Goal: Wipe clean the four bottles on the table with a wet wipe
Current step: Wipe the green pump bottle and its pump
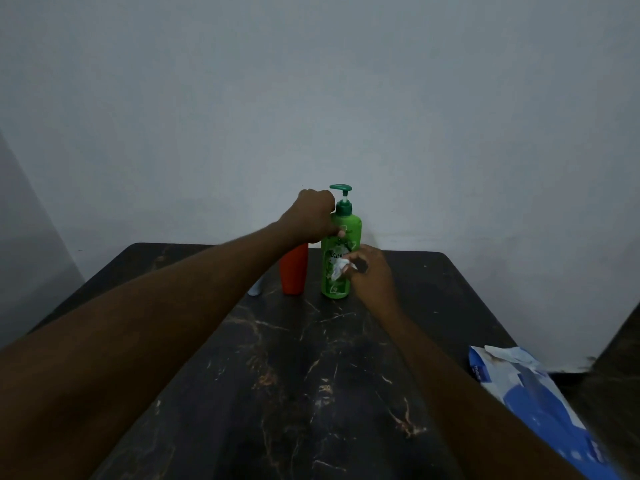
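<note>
Three bottles are all I can count from the head camera, though the task names four: the green pump bottle (341, 258) that I have in hand, an orange bottle (294, 268) just to its left, and the pale blue end of a third (256, 289) showing below my left forearm. The fourth is out of sight, perhaps hidden behind that arm. All of them stand or lie near the far edge of the desk (298, 368), close to the wall.

As I judge it, the wiping is under way on the green bottle, and I cannot tell whether any of the others is already clean, so most of the work may well be left.

My left hand (311, 216) is wrapped round the green bottle's shoulder just under the pump, fingers (341, 233) curled close against the plastic to steady it upright. My right hand (369, 268) presses a bunched white wet wipe (338, 266) against the front label, the fingers pinched shut on the wipe, which touches the bottle about mid-height.

One blue packet of wipes (533, 400) lies at the near right edge of the desk, its flap open, well apart from the bottles.
</note>
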Demonstrator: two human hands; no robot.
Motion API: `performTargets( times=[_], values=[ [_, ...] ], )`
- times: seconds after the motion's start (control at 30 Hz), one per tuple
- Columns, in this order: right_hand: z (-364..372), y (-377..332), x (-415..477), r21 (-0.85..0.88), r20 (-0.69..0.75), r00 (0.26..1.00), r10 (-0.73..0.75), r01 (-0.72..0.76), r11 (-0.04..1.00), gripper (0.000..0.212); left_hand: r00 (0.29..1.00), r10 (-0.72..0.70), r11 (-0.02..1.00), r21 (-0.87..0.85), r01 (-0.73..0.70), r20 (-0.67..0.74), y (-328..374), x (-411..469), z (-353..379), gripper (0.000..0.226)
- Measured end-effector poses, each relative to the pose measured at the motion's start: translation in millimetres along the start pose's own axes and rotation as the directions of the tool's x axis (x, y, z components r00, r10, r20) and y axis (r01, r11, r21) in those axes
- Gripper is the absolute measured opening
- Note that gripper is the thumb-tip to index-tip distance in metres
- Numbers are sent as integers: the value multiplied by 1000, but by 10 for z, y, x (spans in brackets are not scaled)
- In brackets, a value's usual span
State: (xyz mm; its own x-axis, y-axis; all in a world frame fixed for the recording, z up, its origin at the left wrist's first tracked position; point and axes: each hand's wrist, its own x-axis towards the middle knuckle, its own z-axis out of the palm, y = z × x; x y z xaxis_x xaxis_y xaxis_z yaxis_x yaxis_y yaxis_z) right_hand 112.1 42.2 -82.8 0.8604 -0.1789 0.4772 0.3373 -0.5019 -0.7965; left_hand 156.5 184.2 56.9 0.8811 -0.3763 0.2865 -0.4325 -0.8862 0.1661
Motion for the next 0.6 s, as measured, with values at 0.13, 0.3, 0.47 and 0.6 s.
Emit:
performTargets(
  times=[0.13, 0.3, 0.47, 0.6],
  values=[
    [29, 54, 50, 33, 21, 1000, -2, 2, 999, 12, 1000, -5, 999, 42, 5, 7, -5, 38, 42, 39],
    [36, 66, 52, 49, -9, 1000, 23, -23, 999, 7, 1000, -19, 1000, -4, 19, 15, 30, 49, 123, 42],
    [-50, 35, 7, 62, -47, 997, 66, -63, 996, 4, 1000, -10, 991, -136, 12, 16, 90, -34, 187, 42],
    [-228, -88, -86, 18, -43, 999, 31, -30, 999, 3, 999, 13, 982, -188, -18, -30, 153, -179, 117, 42]
  ],
)
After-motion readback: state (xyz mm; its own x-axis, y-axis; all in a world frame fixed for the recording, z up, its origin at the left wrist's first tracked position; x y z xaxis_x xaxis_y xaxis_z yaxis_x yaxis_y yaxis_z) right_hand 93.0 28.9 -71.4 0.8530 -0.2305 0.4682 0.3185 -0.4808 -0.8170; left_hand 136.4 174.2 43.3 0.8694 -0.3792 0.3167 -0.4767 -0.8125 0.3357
